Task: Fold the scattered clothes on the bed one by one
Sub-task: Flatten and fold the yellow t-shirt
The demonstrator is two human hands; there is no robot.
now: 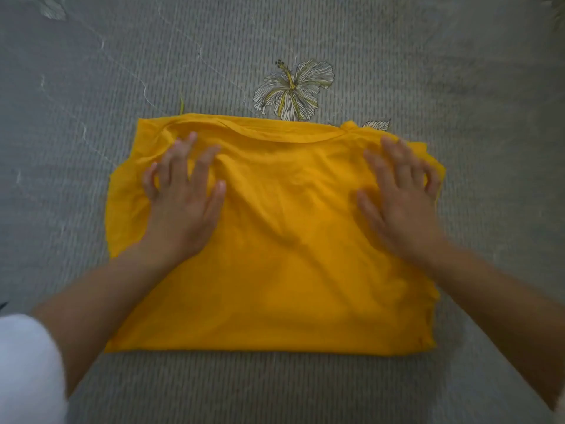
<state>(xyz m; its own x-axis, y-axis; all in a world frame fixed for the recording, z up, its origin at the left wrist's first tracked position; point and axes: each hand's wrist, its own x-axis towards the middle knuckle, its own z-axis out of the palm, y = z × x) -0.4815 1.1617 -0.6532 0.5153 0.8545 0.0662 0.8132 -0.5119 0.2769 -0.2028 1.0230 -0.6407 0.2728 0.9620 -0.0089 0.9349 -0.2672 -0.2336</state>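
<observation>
Yellow garment [275,240]: folded, flat on grey floral bedsheet [428,87] | left hand [183,206], right hand [403,203]: fingers spread, pressing its upper corners, gripping nothing

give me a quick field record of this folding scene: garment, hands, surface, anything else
garment: yellow cloth, folded into a rough rectangle, lying flat, some creases near the far edge
left hand: open, fingers spread, pressing the far left part of the cloth
right hand: open, fingers spread, pressing the far right part
surface: grey bedsheet
print: flower on the sheet just beyond the cloth
other clothes: none in view
</observation>
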